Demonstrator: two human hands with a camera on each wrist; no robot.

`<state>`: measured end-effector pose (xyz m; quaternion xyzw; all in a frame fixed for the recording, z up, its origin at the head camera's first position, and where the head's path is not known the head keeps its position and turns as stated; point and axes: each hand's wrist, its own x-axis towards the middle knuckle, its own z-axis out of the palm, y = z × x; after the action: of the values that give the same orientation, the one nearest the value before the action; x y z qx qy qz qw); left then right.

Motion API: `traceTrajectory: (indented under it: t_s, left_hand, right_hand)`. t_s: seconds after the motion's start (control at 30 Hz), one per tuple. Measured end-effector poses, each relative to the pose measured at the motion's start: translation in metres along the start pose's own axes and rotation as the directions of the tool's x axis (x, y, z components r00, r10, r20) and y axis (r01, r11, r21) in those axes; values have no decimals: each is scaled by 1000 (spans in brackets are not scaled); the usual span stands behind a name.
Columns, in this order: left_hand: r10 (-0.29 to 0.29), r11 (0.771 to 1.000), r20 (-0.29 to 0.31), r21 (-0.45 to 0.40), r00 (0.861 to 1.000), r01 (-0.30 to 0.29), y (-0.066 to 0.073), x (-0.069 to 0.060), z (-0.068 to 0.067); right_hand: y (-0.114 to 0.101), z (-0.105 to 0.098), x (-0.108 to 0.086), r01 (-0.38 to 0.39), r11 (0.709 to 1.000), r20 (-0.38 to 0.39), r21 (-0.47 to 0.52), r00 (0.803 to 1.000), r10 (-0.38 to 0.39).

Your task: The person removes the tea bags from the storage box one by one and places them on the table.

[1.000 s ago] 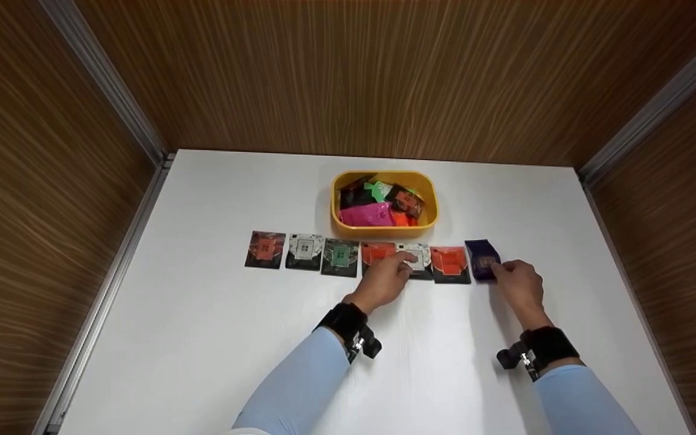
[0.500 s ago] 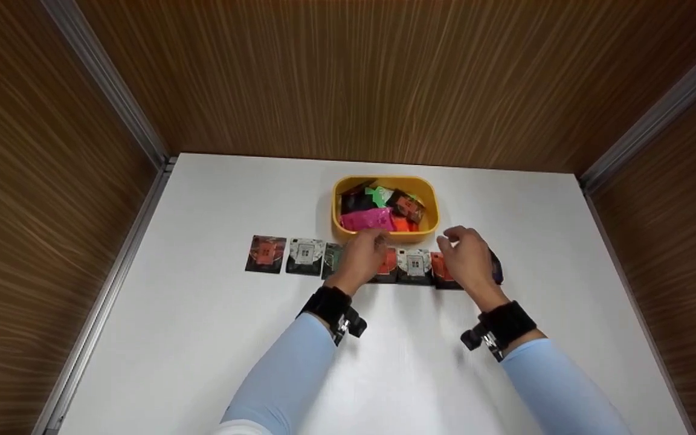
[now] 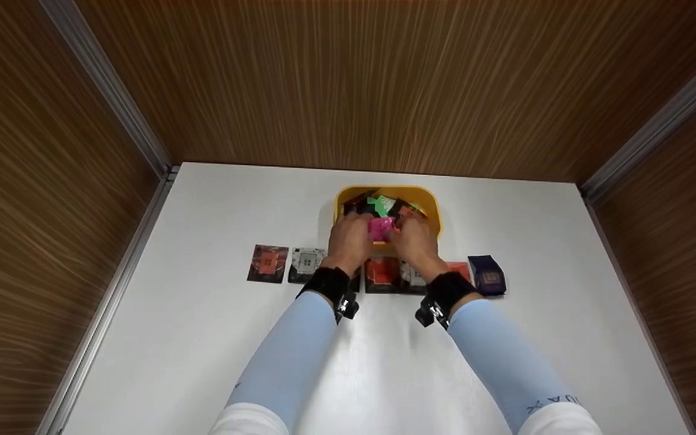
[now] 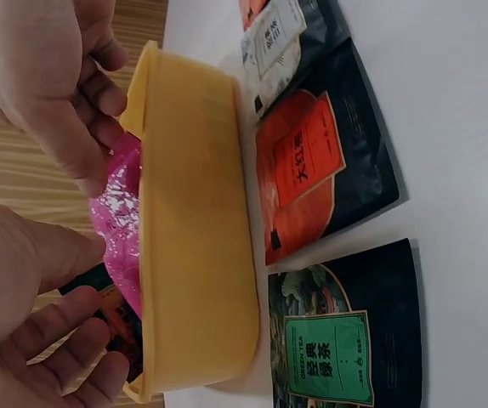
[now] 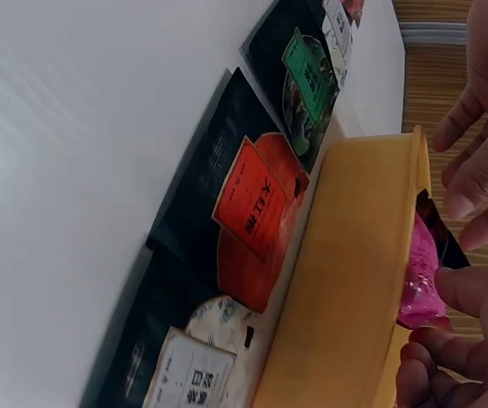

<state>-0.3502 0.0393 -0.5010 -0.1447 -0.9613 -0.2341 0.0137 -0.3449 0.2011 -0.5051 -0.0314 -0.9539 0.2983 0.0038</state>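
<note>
A shiny pink packet (image 3: 381, 229) lies in the yellow plastic box (image 4: 197, 229), near its front rim. My right hand (image 3: 415, 243) reaches over that rim and pinches one end of the pink packet (image 5: 422, 268) between thumb and curled fingers. At the other end my left hand (image 3: 349, 243) has its fingers spread, with the thumb at the packet's edge. In front of the box, partly under my arms, is a row of flat tea packets: red (image 3: 267, 263), white (image 3: 307, 262), green (image 4: 329, 353), red (image 4: 308, 157) and others, ending at a dark purple pouch (image 3: 488, 277).
More packets, including a bright green one (image 3: 379, 205), fill the box behind the pink one. The white table (image 3: 215, 362) is bounded by a wood-grain back wall (image 3: 384, 90) and side walls with metal edge strips (image 3: 106, 90).
My right hand has let go of the purple pouch and moved left to the box. The left hand has left the packet row and reached into the box. The right hand now pinches the pink packet.
</note>
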Motion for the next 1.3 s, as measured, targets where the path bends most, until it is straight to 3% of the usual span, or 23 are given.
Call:
traceTrajectory:
  t_s: [0.17,0.33,0.53,0.7,0.8,0.87,1.0,1.13,1.3]
  left_hand:
    - [18,1000,-3,20,1000,-18,2,4,5]
    - [29,999,-1,17,1000,-29,4,7,2]
    - [18,999,-4,-44,1000,-18,9,10,-13]
    - [50,986,-31,-160,998,-54,13,8,-27]
    - [46,956,-35,-289,998,-54,16,2,-31]
    - [15,924,-25,-383,1000,-23,19,-3,-29]
    - [-62,843,33,-533,998,70,21,-15,-23]
    - [-79,778,78,-618,994,110,21,-24,-15]
    - [-65,749,94,-654,993,111,19,-34,-5]
  right_hand:
    - [2,4,3,-41,998,14,36,999,41]
    - [3,-1,3,-2,993,-16,118,1000,4]
    - [-4,-18,-1,128,978,-106,166,988,-112]
    - [-8,-37,-8,295,945,-209,139,942,-263]
    - [-7,-45,-13,352,921,-244,166,920,-308]
    - [-4,-49,-19,357,914,-252,195,918,-305]
    - [8,-46,-34,300,905,-214,302,946,-242]
    - [24,-36,-50,200,916,-133,347,978,-163]
    - [40,-25,-67,117,925,-100,361,991,-87]
